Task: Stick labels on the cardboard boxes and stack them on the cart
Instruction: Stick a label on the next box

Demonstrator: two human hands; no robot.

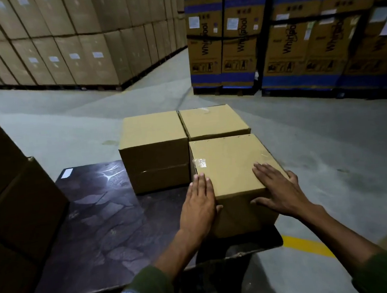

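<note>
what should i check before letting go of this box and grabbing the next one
1. Near box fully on the cart deck: cannot tell, its right side sits near the deck edge.
2. Both hands, left hand and right hand, flat on it: ok.
3. Flush with the far-right box: ok.
4. Label on its top: not ok, only clear tape shows.
5. Free deck space at left: ok.

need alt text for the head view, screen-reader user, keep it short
Both hands, left and right, lie flat with straight fingers on the near box on the dark cart. Two more boxes, left one and right one, stand behind it; warehouse stacks fill the background.
</note>
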